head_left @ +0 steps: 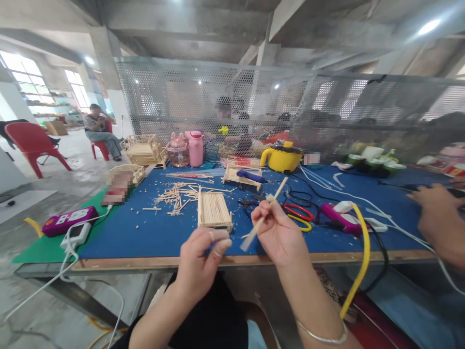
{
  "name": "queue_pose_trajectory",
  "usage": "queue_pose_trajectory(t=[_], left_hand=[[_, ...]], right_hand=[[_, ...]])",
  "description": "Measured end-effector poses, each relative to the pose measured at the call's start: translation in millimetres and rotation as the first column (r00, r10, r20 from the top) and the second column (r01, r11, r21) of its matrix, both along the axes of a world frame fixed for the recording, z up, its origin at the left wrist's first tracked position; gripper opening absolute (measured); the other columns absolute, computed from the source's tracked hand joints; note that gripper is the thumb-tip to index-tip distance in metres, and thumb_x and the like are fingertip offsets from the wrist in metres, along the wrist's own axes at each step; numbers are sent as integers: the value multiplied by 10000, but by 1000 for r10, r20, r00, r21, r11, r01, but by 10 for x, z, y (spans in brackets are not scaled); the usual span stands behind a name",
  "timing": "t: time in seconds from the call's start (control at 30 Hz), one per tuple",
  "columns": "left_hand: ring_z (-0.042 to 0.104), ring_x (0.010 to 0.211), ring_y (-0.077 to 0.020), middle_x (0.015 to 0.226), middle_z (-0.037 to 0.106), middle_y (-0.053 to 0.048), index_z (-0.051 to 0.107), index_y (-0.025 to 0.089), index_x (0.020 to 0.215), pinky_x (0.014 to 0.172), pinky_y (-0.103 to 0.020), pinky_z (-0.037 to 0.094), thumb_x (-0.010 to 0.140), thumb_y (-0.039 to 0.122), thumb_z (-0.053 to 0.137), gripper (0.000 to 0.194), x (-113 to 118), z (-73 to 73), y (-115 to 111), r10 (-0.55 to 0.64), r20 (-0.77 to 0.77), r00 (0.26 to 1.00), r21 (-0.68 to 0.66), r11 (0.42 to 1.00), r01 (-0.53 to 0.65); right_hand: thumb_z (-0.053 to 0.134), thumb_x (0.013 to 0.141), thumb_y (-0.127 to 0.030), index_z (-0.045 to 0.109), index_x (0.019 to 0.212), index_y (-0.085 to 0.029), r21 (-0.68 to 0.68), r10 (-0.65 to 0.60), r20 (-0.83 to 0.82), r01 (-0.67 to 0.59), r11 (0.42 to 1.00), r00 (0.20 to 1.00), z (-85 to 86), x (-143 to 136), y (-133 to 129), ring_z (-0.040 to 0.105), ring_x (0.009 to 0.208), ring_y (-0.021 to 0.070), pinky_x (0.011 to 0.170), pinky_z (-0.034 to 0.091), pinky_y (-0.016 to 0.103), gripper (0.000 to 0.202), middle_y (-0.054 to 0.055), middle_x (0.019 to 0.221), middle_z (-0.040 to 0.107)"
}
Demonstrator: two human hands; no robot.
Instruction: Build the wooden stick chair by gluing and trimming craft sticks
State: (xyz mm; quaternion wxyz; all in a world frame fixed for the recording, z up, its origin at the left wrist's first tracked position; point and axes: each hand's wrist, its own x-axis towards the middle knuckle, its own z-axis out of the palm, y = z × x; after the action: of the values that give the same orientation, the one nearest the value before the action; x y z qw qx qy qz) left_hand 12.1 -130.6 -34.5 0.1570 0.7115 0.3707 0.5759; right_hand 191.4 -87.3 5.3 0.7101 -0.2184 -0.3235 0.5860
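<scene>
My right hand is closed around a pale wooden stick, which slants up past the fingertips. A whitish, blurred length sticks out below the hand; I cannot tell if it is the same stick. My left hand is low at the table's front edge, thumb and forefinger pinched together; what is between them, if anything, is hidden. Just beyond its fingers stands a small model made of wooden sticks, with a slatted top. Red-handled scissors and yellow-handled scissors lie behind my right hand.
Loose sticks are scattered on the blue mat. A blue glue gun rests on another stick model. Behind are a yellow pot and a pink bottle. Cables and a purple power strip lie right, near a co-worker's hand.
</scene>
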Motion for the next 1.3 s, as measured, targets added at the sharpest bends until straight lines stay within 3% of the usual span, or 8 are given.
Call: queue_pose_trajectory(t=[0.1,0.37,0.73,1.0,1.07,1.17,1.23,1.3], left_hand=[[626,702,-136,744,691,-26,689,190,821,658,-223,496,847,280,580,144,147,50,-110,-180,21,983,-171,968,181],[654,737,-150,821,716,-36,703,177,913,697,-239,530,789,266,646,163,209,-31,-69,-226,261,938,-363,878,313],[642,609,-139,683,698,-15,687,168,740,586,-228,545,707,299,728,142,120,-158,14,44,344,938,-324,943,75],[648,676,-97,737,673,15,634,184,832,660,-183,551,718,210,723,146,46,-146,15,80,482,873,-149,989,-8],[656,696,-107,765,688,6,651,190,902,681,-197,553,731,203,712,182,1,-177,34,110,436,893,-124,990,-62],[655,711,-122,788,698,-8,674,196,941,701,-220,546,746,200,695,197,-89,-216,63,148,309,940,-46,989,-140],[651,720,-129,791,698,-10,680,205,979,709,-229,536,756,191,679,224,-149,-225,79,151,216,965,22,987,-159],[648,726,-129,791,699,-6,667,222,1044,714,-230,528,767,177,661,282,-193,-225,92,150,152,977,81,983,-163]], right_hand=[[693,765,-257,623,785,-218,-42,23,-81,-26,999,996,-74,-126,-6,553,579,72,722,573,270,82,-50,667,563],[706,747,-240,626,785,-223,-50,4,-159,-12,999,987,-116,-187,-41,618,649,62,770,562,247,91,-60,727,647],[613,816,-395,589,861,-296,75,-41,144,31,997,989,-149,-144,-156,632,780,130,703,560,309,111,-31,844,652],[610,796,-386,603,852,-258,130,-154,275,122,984,949,-143,-157,-229,600,609,120,528,501,247,140,-3,807,660],[585,815,-392,623,815,-242,130,-187,496,140,982,848,-143,-140,-327,597,591,135,463,460,235,155,6,745,660],[575,831,-334,591,579,-217,261,-275,856,92,961,438,-96,-87,-577,527,486,136,445,420,259,278,-4,519,561],[573,829,-282,605,605,-244,548,-545,804,59,834,236,-31,-28,-716,562,542,162,538,462,313,230,10,574,601],[606,804,-302,676,900,-299,760,-759,650,-2,650,34,38,54,-742,626,862,266,818,455,459,119,61,906,696]])
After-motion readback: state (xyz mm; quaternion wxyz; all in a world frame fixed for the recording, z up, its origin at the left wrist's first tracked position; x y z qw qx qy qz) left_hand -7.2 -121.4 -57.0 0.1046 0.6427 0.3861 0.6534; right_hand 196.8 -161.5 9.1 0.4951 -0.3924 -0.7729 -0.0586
